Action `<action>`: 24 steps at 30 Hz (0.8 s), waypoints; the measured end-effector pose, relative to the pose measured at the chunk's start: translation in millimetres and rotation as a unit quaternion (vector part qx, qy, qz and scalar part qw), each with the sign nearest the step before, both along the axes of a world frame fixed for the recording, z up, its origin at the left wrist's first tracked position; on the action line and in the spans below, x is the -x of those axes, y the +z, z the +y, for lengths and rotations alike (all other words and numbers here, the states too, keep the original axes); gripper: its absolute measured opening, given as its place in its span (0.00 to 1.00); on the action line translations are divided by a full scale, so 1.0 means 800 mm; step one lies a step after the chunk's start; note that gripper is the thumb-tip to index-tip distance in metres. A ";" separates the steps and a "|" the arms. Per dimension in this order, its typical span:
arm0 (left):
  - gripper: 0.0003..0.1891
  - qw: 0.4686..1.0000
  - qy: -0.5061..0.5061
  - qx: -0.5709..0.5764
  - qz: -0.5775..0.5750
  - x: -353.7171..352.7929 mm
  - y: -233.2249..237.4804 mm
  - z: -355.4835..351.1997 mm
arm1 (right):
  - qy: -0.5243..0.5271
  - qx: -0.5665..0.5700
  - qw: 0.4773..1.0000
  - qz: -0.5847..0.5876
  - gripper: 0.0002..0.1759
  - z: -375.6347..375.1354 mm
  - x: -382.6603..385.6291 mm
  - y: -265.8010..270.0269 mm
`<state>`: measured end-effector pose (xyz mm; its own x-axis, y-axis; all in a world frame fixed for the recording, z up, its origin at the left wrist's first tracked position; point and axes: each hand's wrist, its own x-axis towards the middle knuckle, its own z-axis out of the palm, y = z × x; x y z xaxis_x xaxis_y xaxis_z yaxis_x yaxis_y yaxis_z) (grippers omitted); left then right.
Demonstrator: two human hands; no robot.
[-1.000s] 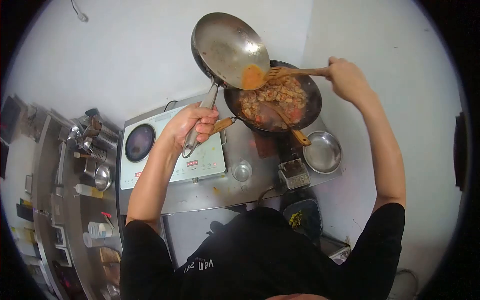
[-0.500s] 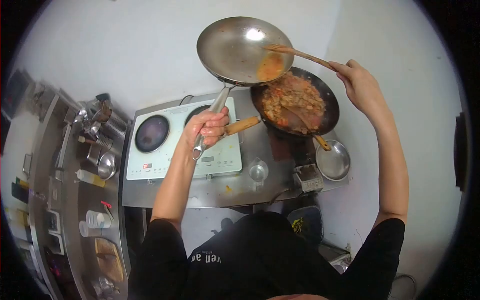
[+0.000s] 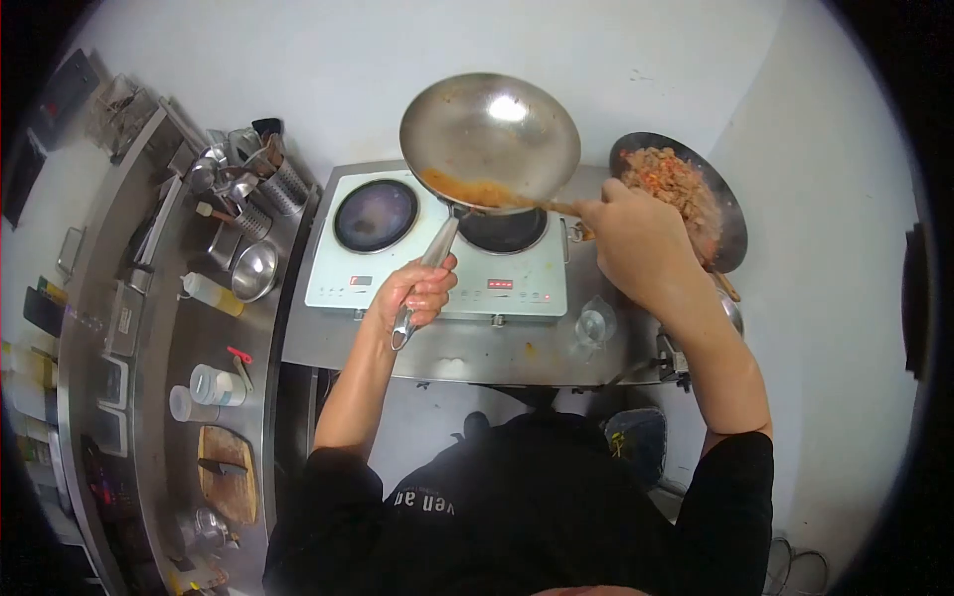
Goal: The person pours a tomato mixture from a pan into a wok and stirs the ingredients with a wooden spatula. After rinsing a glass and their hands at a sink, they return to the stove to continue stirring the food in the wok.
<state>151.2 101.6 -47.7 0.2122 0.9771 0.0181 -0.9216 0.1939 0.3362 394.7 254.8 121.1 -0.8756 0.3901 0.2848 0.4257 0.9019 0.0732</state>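
My left hand is wrapped round the metal handle of a steel frying pan, holding it raised and tilted above the cooktop. Orange sauce lies along the pan's lower edge. In my right hand is a wooden spatula, its blade end inside the pan at the sauce. To the right, partly behind my right hand, stands a dark wok full of chopped, saucy food with red bits; steam seems to rise from it.
Below the pan is a white double induction cooktop. A clear measuring jug stands on the counter to its right. The left shelf holds a metal bowl, a squeeze bottle, utensils in holders, and a knife on a cutting board.
The pan has moved left, away from the wok, and now hangs over the cooktop. My right hand has followed, moving left and down with the spatula. The whole view has shifted.
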 end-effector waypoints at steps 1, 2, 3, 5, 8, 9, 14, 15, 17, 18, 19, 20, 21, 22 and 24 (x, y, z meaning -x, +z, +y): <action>0.08 1.000 0.005 0.023 0.007 0.003 -0.011 -0.010 | 0.002 0.002 1.000 -0.002 0.09 -0.007 0.011 -0.004; 0.08 0.999 0.009 0.044 0.014 0.006 -0.022 -0.018 | 0.005 0.032 0.999 -0.025 0.09 -0.012 0.020 -0.010; 0.07 0.998 0.004 0.059 0.023 0.009 -0.036 -0.024 | 0.006 0.063 0.997 -0.048 0.08 -0.017 0.030 -0.019; 0.07 0.997 0.001 0.074 0.015 0.005 -0.057 -0.036 | 0.033 0.116 0.992 -0.025 0.09 -0.011 0.071 -0.077; 0.07 0.995 -0.014 0.102 -0.015 -0.005 -0.081 -0.048 | 0.019 0.154 0.988 0.004 0.09 -0.008 0.136 -0.159; 0.07 0.994 -0.021 0.104 -0.028 -0.009 -0.087 -0.050 | 0.001 0.170 0.985 0.033 0.10 0.000 0.155 -0.182; 0.06 0.988 -0.060 0.128 -0.060 -0.009 -0.115 -0.051 | -0.108 0.180 0.976 0.059 0.13 0.032 0.169 -0.253; 0.06 0.987 -0.069 0.129 -0.064 -0.008 -0.121 -0.047 | -0.129 0.183 0.974 0.016 0.14 0.025 0.161 -0.252; 0.06 0.983 -0.071 0.139 -0.099 -0.008 -0.137 -0.039 | -0.163 0.188 0.968 -0.032 0.15 0.009 0.132 -0.248; 0.06 0.981 -0.081 0.142 -0.103 -0.009 -0.140 -0.036 | -0.120 0.199 0.972 0.017 0.18 0.001 0.116 -0.244; 0.06 0.982 -0.077 0.135 -0.104 -0.007 -0.142 -0.033 | -0.076 0.208 0.973 0.067 0.21 -0.006 0.102 -0.244; 0.06 0.983 -0.073 0.130 -0.106 -0.006 -0.146 -0.032 | -0.087 0.211 0.972 0.063 0.21 -0.007 0.079 -0.252; 0.07 0.983 -0.076 0.126 -0.108 -0.005 -0.142 -0.031 | -0.092 0.149 0.978 0.115 0.25 -0.001 0.044 -0.264; 0.07 0.981 -0.082 0.131 -0.113 -0.001 -0.143 -0.030 | -0.094 0.084 0.978 0.166 0.30 0.007 0.010 -0.277; 0.07 0.983 -0.078 0.131 -0.106 0.006 -0.145 -0.027 | -0.254 0.091 0.953 0.135 0.38 0.026 -0.057 -0.318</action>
<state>146.0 80.0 -163.6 0.3784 0.9098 -0.1704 -0.9178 0.3927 0.0588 440.4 275.6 -133.7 -0.4646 0.8089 0.3602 0.7920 0.5616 -0.2396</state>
